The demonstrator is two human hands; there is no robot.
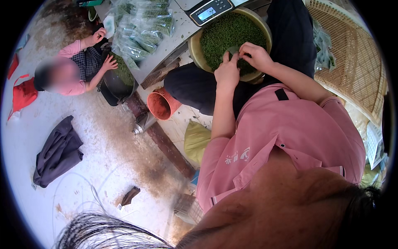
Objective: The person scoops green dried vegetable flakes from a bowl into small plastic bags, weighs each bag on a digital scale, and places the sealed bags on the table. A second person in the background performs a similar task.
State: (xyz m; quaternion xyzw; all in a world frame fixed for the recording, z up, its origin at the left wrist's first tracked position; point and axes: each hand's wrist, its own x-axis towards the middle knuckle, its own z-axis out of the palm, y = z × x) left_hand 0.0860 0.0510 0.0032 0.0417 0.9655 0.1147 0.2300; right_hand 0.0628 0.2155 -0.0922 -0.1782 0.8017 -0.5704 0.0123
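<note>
A pale round basin (pixel 196 53) full of small green berries (pixel 233 31) stands between my knees. Over the berries, the fingertips of both hands meet at a small, thin plastic bag (pixel 232 49) with a greenish look. My left hand (pixel 227 70) pinches it from the near left side. From the right, my right hand (pixel 257 56) grips its edge, thumb and fingers together. My fingers partly cover the bag, so how full it is cannot be seen. Just beyond the basin's rim sits a digital scale (pixel 211 11) with a lit display.
Filled clear bags (pixel 143 31) cover part of the table (pixel 183 26). A co-worker (pixel 84 65) sits at a dark basin (pixel 113 85) of green berries, holding a packet (pixel 109 26). An orange bucket (pixel 163 104), metal flask (pixel 144 123) and wicker basket (pixel 351 53) stand around me.
</note>
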